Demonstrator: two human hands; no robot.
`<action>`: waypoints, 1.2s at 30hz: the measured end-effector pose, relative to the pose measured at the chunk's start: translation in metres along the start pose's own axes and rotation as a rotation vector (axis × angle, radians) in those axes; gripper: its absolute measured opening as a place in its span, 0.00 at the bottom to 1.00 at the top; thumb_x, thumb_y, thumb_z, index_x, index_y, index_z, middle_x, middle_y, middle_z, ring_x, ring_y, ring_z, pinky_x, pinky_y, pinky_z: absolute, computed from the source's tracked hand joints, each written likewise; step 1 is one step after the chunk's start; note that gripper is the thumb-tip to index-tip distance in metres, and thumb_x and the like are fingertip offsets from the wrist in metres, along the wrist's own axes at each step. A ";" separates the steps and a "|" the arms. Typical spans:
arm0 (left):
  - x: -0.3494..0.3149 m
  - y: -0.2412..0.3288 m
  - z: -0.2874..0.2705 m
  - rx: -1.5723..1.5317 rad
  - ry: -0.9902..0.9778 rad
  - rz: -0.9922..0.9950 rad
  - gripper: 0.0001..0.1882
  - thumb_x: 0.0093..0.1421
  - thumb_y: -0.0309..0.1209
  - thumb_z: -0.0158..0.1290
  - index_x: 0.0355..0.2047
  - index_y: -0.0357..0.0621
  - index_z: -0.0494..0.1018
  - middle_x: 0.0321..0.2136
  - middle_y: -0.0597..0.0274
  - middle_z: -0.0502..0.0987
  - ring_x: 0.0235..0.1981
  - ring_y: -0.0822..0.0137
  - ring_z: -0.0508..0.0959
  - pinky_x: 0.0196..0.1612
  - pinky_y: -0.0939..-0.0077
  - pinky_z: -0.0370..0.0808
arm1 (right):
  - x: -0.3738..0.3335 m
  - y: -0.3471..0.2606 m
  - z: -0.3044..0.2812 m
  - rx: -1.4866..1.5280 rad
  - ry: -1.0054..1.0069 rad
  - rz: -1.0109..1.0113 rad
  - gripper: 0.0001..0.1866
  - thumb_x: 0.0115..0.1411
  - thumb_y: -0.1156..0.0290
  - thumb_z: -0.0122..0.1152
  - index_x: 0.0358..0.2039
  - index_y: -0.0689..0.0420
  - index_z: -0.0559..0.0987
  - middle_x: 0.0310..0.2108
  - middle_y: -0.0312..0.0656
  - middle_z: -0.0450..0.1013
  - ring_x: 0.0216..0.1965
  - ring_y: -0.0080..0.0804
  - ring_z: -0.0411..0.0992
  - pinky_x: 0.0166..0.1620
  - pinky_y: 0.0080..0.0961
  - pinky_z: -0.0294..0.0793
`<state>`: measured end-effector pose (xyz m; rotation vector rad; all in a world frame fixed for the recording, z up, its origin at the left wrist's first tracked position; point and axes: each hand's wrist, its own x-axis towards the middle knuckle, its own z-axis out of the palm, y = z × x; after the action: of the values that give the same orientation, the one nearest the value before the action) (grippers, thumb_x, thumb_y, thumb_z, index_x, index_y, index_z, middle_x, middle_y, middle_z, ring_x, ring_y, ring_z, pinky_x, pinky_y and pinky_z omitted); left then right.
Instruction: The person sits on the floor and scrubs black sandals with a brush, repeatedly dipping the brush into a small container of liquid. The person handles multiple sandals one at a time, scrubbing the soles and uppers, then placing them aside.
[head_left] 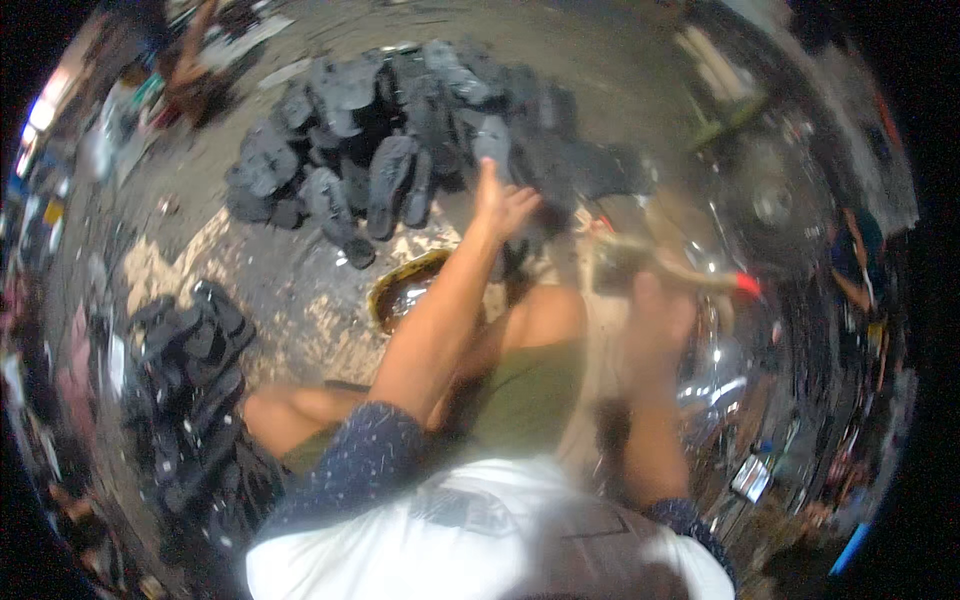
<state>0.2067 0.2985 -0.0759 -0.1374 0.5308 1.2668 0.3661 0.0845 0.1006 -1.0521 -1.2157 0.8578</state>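
Well left of the left hand, a smaller dark heap (205, 335) is sitting there, kinda footwear-shaped. A big pile of grey soles (350, 95) is sprawling ahead of that hand. Closer in, just left of its wrist, a yellow-rimmed bowl (412, 268) is holding some shiny brown liquid. The left hand (508, 207) is spreading its thumb and fingers right by one grey sole (490, 138), can't tell if it's touching. I'm guessing that sole's light and bendy; I'd be grabbing the edges. Further right, the right hand (660, 305) is apparently closing around a red-tipped brush (615, 262), super blurry. Brush is probably light, stiff-handled, soft-bristled, so mid-handle's seeming the best hold.
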 end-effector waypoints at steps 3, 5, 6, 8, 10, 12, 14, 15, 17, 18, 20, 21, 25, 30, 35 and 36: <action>-0.038 0.021 -0.010 0.649 -0.054 0.226 0.28 0.67 0.49 0.48 0.60 0.47 0.62 0.56 0.50 0.67 0.52 0.59 0.74 0.46 0.65 0.79 | -0.007 0.047 -0.012 -0.010 0.058 -0.002 0.16 0.63 0.67 0.62 0.48 0.60 0.74 0.43 0.35 0.72 0.44 0.21 0.67 0.51 0.23 0.67; -0.084 0.040 -0.038 0.924 -0.223 0.320 0.18 0.68 0.48 0.47 0.42 0.47 0.73 0.36 0.61 0.77 0.35 0.69 0.78 0.36 0.74 0.77 | -0.008 0.049 0.003 -0.116 0.047 0.077 0.13 0.63 0.65 0.63 0.43 0.60 0.77 0.34 0.33 0.74 0.34 0.18 0.67 0.39 0.19 0.69; -0.114 0.048 -0.057 0.901 -0.205 0.421 0.18 0.68 0.49 0.47 0.37 0.46 0.73 0.30 0.64 0.75 0.29 0.71 0.76 0.33 0.75 0.75 | -0.010 0.051 0.017 -0.109 0.069 0.153 0.11 0.63 0.64 0.64 0.36 0.59 0.76 0.29 0.32 0.72 0.29 0.17 0.65 0.33 0.18 0.66; -0.169 0.093 -0.090 1.020 -0.072 0.638 0.20 0.68 0.48 0.48 0.29 0.46 0.72 0.22 0.69 0.73 0.22 0.75 0.73 0.27 0.77 0.71 | -0.014 0.056 0.048 -0.034 0.108 0.223 0.15 0.62 0.62 0.65 0.26 0.55 0.71 0.23 0.30 0.69 0.23 0.15 0.62 0.26 0.17 0.62; -0.239 0.155 -0.138 1.087 0.404 0.610 0.22 0.67 0.47 0.50 0.23 0.43 0.72 0.18 0.70 0.72 0.20 0.76 0.71 0.25 0.77 0.71 | -0.016 0.065 0.066 0.007 0.030 0.216 0.20 0.61 0.60 0.67 0.21 0.52 0.65 0.21 0.29 0.66 0.22 0.15 0.59 0.24 0.17 0.58; -0.319 0.226 -0.189 1.331 0.686 0.741 0.21 0.67 0.44 0.50 0.27 0.40 0.79 0.23 0.61 0.80 0.24 0.73 0.76 0.32 0.72 0.75 | -0.013 0.073 0.092 -0.003 -0.062 0.229 0.24 0.60 0.58 0.68 0.19 0.50 0.62 0.20 0.29 0.65 0.21 0.15 0.58 0.23 0.17 0.55; -0.390 0.289 -0.237 1.503 0.918 0.981 0.21 0.68 0.46 0.48 0.33 0.41 0.81 0.28 0.55 0.81 0.36 0.67 0.80 0.43 0.71 0.74 | -0.010 0.078 0.100 -0.071 -0.131 0.260 0.22 0.60 0.56 0.68 0.21 0.51 0.65 0.22 0.29 0.65 0.24 0.15 0.59 0.26 0.16 0.57; -0.419 0.318 -0.274 1.402 1.027 1.205 0.20 0.66 0.47 0.52 0.34 0.41 0.81 0.32 0.56 0.81 0.40 0.65 0.79 0.47 0.71 0.73 | -0.009 0.076 0.104 -0.099 -0.154 0.267 0.22 0.60 0.56 0.67 0.21 0.52 0.66 0.23 0.30 0.66 0.25 0.16 0.60 0.27 0.17 0.59; -0.474 0.381 -0.306 1.373 1.359 1.436 0.17 0.59 0.43 0.61 0.37 0.40 0.79 0.35 0.57 0.80 0.40 0.64 0.78 0.46 0.69 0.73 | -0.007 0.070 0.105 -0.179 -0.154 0.268 0.21 0.60 0.55 0.67 0.23 0.55 0.68 0.25 0.32 0.68 0.27 0.18 0.62 0.30 0.17 0.62; -0.514 0.427 -0.346 1.258 1.530 1.555 0.23 0.55 0.46 0.62 0.41 0.39 0.76 0.41 0.47 0.77 0.46 0.52 0.75 0.52 0.60 0.70 | -0.002 0.081 0.097 -0.215 -0.207 0.238 0.22 0.61 0.52 0.66 0.27 0.60 0.72 0.28 0.34 0.70 0.30 0.22 0.64 0.36 0.21 0.66; -0.520 0.466 -0.336 1.406 1.969 1.439 0.30 0.54 0.48 0.61 0.49 0.38 0.73 0.47 0.44 0.75 0.53 0.46 0.71 0.56 0.56 0.66 | 0.002 0.082 0.088 -0.310 -0.244 0.215 0.18 0.63 0.57 0.63 0.33 0.61 0.75 0.32 0.33 0.73 0.33 0.18 0.67 0.37 0.18 0.67; -0.531 0.482 -0.349 1.426 1.997 1.326 0.38 0.51 0.51 0.63 0.54 0.36 0.69 0.51 0.39 0.73 0.59 0.45 0.67 0.61 0.56 0.63 | 0.004 0.083 0.091 -0.332 -0.276 0.210 0.16 0.65 0.59 0.62 0.35 0.61 0.76 0.34 0.33 0.74 0.34 0.17 0.68 0.38 0.17 0.67; -0.522 0.475 -0.378 1.329 1.971 0.601 0.55 0.48 0.52 0.65 0.64 0.29 0.50 0.54 0.32 0.70 0.58 0.42 0.70 0.61 0.58 0.66 | 0.002 0.089 0.110 -0.307 -0.247 0.190 0.23 0.62 0.55 0.63 0.38 0.66 0.77 0.34 0.37 0.74 0.36 0.25 0.67 0.43 0.25 0.67; -0.512 0.364 -0.363 1.809 1.510 0.457 0.50 0.49 0.48 0.61 0.65 0.33 0.54 0.54 0.29 0.69 0.56 0.37 0.71 0.59 0.54 0.67 | -0.001 0.106 0.105 -0.347 -0.286 0.259 0.20 0.63 0.57 0.64 0.42 0.64 0.77 0.35 0.36 0.74 0.34 0.21 0.66 0.42 0.22 0.68; -0.565 0.206 -0.293 1.114 1.091 0.887 0.46 0.53 0.21 0.58 0.69 0.47 0.46 0.60 0.48 0.64 0.52 0.58 0.73 0.54 0.68 0.73 | -0.016 0.113 0.143 -0.708 -0.518 0.473 0.28 0.60 0.49 0.63 0.47 0.62 0.78 0.36 0.43 0.78 0.35 0.29 0.75 0.38 0.26 0.73; -0.562 0.164 -0.252 1.142 1.153 0.917 0.48 0.52 0.20 0.56 0.69 0.42 0.43 0.59 0.48 0.63 0.57 0.55 0.69 0.56 0.68 0.71 | -0.011 0.137 0.156 -0.690 -0.679 0.389 0.26 0.59 0.51 0.64 0.47 0.61 0.79 0.39 0.44 0.78 0.38 0.34 0.76 0.42 0.28 0.73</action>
<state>-0.1333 -0.2371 -0.0110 0.4284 2.4321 1.4493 0.2138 0.1421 -0.0291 -1.6601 -2.0025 1.1859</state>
